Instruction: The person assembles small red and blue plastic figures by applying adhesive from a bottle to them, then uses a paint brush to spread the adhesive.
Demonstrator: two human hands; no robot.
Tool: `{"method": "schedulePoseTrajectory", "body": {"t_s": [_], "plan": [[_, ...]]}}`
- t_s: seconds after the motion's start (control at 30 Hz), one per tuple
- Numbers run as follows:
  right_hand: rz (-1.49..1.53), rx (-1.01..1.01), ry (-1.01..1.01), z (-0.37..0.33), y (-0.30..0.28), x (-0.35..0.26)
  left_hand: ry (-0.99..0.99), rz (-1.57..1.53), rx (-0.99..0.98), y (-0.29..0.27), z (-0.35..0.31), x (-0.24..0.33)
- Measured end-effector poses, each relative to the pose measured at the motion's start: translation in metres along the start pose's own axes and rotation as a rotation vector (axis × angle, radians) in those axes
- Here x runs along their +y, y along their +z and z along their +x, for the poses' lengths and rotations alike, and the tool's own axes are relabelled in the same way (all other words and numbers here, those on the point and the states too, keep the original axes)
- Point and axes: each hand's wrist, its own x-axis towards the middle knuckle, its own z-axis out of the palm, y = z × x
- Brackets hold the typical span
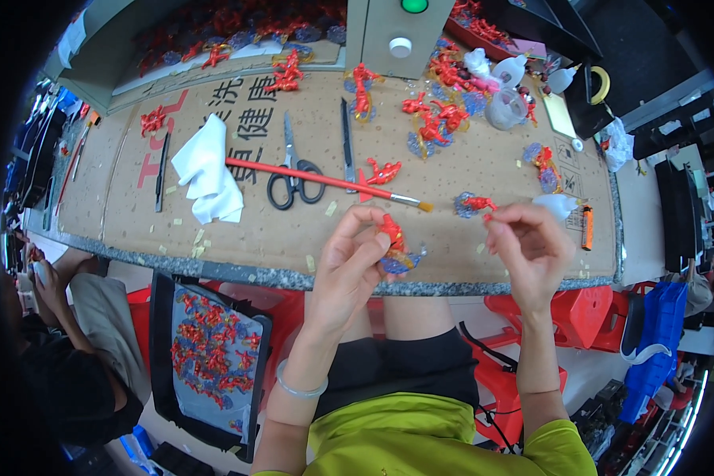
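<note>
My left hand (351,262) pinches a small glossy red figurine (392,232) with a translucent blue base, above the table's near edge. To its right, my right hand (533,244) is raised with thumb and forefinger pressed together on a tiny red piece (488,216), too small to name. Just beyond those fingertips lies another red figurine (477,204) on a blue base. A long red-handled paintbrush (309,176) rests across black-handled scissors (295,170), its bristles pointing toward my left hand. Behind the brush tip is a loose red figurine part (384,170).
Cardboard (254,238) covers the stone-edged table. A white cloth (209,170), a dark slim tool (347,143) and an orange lighter (587,228) lie on it. Several figurines (436,123) cluster near a plastic cup (506,109). A figurine-filled tray (214,349) stands lower left, beside a seated person.
</note>
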Motion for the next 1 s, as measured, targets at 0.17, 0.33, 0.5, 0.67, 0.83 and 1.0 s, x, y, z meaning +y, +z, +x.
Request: {"method": "schedulePoseTrajectory", "body": {"t_s": [0.17, 0.33, 0.5, 0.67, 0.83, 1.0], "plan": [[0.286, -0.125, 0.137, -0.019, 0.023, -0.007, -0.002, 0.050, 0.024, 0.003, 0.002, 0.000], [0.321, -0.147, 0.220, -0.022, 0.031, -0.006, -0.004, 0.075, -0.022, -0.002, 0.002, -0.005], [0.155, -0.151, 0.101, -0.022, 0.034, -0.008, -0.004, 0.096, -0.022, -0.003, -0.001, -0.004], [-0.008, -0.144, 0.005, -0.025, 0.034, -0.008, -0.023, 0.051, -0.047, -0.005, 0.000, -0.003], [0.506, -0.063, 0.409, -0.023, 0.026, 0.001, -0.032, 0.032, -0.071, -0.005, 0.000, -0.001], [0.788, -0.041, 0.526, -0.022, 0.020, 0.014, -0.037, 0.055, -0.059, -0.005, 0.000, -0.001]]}}
